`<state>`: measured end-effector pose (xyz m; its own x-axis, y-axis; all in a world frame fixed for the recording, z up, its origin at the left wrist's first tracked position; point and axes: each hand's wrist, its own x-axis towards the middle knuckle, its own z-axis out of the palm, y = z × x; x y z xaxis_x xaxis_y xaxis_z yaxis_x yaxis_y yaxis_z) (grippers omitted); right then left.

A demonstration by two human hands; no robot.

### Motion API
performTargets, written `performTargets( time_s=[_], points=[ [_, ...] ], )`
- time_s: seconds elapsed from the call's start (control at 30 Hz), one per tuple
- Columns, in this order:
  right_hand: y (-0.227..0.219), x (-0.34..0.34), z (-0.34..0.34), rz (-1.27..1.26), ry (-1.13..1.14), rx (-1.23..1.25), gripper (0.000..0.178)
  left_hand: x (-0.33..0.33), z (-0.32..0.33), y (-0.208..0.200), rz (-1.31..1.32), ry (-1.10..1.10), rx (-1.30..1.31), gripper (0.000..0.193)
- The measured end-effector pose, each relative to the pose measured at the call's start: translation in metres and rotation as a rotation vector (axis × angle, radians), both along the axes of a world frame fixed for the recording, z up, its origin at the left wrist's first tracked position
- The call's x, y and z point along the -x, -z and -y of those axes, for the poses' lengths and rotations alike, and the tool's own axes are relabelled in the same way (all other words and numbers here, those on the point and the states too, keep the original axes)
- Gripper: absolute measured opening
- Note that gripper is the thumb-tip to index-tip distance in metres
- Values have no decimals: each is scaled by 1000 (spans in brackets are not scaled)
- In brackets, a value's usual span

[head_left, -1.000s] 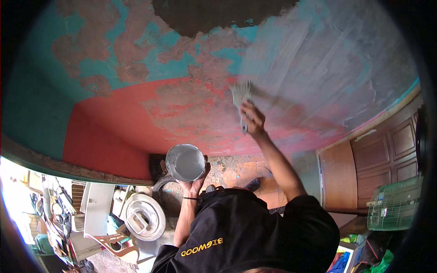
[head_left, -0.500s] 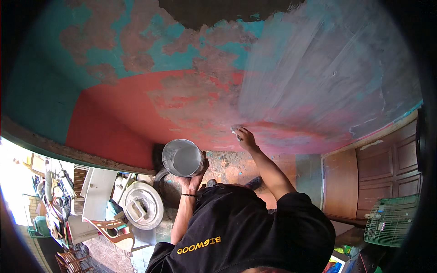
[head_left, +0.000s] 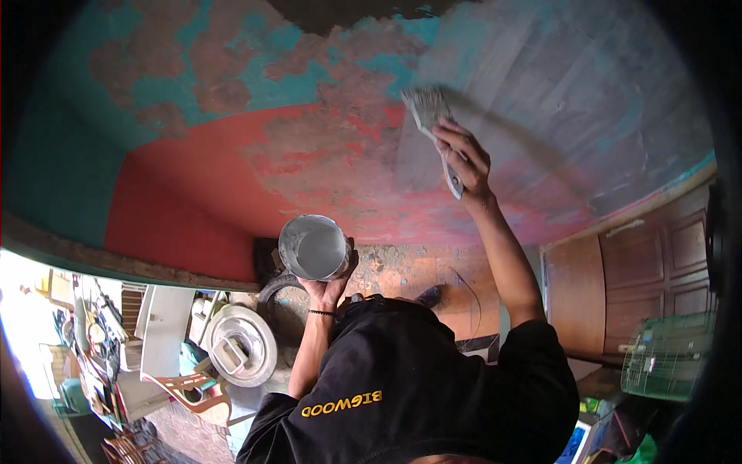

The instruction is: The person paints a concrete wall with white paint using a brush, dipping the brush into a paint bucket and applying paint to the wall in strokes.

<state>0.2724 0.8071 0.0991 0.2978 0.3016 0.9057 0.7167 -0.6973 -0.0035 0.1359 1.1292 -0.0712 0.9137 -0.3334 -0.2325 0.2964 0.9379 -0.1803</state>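
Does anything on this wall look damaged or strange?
Yes. The teal-and-red painted wall looks uneven: ragged grey-brown patches interrupt its colours left of the wide, pale-handled paintbrush in the right hand. At the top, a large dark area has a jagged edge. The cause is not visible.

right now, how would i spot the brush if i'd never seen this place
Find the patchy teal, red and grey wall. At its greyed part, the right hand holds the brush by its handle. Wide, flat bristles set it apart from the round bucket in the left hand.
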Motion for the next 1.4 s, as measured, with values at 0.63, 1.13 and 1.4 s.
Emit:
performTargets(
  time_s=[0.63, 1.13, 1.4],
  points=[
    [330, 18, 15, -438, 137, -68, 19, 27, -25, 6, -103, -28, 13, 62],
    [263, -12, 70, -522, 14, -110, 24, 26, -6, 19, -69, -35, -51, 69],
    [-10, 6, 46, 253, 21, -82, 21, 19, -1, 17, -57, 38, -33, 63]
  ],
)
